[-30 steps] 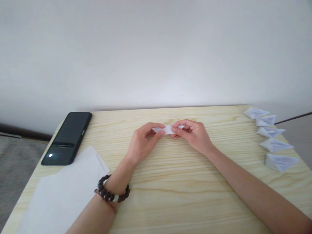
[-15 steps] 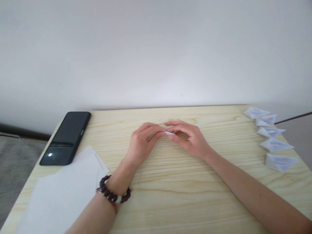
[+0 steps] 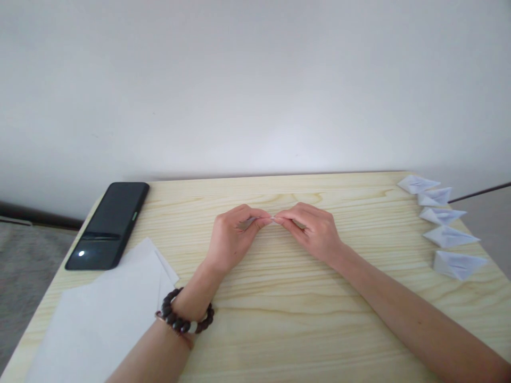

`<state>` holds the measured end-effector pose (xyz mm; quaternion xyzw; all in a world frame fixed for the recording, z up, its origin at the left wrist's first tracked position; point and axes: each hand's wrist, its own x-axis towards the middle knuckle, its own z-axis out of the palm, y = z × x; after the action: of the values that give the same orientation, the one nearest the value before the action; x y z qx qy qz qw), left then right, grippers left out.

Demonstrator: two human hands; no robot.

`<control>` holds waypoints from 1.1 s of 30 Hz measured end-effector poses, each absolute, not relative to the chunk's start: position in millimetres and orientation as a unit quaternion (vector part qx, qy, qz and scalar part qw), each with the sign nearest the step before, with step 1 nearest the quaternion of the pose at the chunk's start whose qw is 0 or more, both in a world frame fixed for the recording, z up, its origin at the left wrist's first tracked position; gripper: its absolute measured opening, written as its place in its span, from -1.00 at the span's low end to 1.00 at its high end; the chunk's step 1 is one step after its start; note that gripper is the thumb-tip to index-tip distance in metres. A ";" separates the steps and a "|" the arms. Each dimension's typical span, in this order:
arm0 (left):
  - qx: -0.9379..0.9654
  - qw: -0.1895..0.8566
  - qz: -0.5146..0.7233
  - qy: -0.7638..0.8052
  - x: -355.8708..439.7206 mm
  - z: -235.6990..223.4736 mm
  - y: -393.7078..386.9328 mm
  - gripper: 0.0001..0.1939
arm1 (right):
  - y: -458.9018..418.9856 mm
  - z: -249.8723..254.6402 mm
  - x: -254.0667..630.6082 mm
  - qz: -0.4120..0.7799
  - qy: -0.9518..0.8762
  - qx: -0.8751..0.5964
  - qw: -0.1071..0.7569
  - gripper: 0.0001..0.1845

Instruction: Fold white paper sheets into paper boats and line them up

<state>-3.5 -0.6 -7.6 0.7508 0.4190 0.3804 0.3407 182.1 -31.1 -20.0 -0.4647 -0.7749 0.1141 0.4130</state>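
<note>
Since the last frame, our right hand (image 3: 313, 229) has closed: thumb and forefinger were parted, now they pinch. Left hand (image 3: 233, 236) barely shifted, thumb and forefinger pinching the other side. Between them: small folded paper piece (image 3: 273, 218), mid-table (image 3: 299, 319), toward the wall side; can't tell if it touches the wood. Two-sided pinch probably steadies it so we can work a crease or edge. Only a sliver shows, running roughly left-right, fingertip to fingertip. Full long axis and which way it points: hidden by our fingers. Folded paper shapes (image 3: 459, 265), five, lined up along the right edge, sharp tips to the right; likely parked there away from our hands. Paper sheets (image 3: 107, 314) near left, probably for easy reach.
</note>
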 end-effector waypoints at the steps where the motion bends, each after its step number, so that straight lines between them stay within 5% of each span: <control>1: 0.729 0.369 0.384 0.430 -3.4 -7.9 -0.1 -0.88 | -30.6 -18.6 182.1 0.117 -0.766 -0.473 0.420 -0.82; 13: 0.648 0.450 0.371 0.489 -2.6 -8.2 1.0 -0.83 | -29.4 -14.2 181.7 0.196 -0.694 -0.545 0.427 -0.67; 21: 0.548 0.561 0.383 0.487 -2.6 -9.1 3.9 -0.74 | -23.6 -16.6 190.3 0.324 -0.640 -0.535 0.447 -0.77; 33: 0.637 0.504 0.339 0.474 -3.1 -8.9 1.0 -0.78 | -22.4 -17.1 187.4 0.302 -0.585 -0.585 0.473 -0.77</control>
<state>-3.1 1.0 -8.9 0.6374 0.4743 0.3393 0.5037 187.4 -22.4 -17.1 -0.5854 -0.5848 0.3025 0.4730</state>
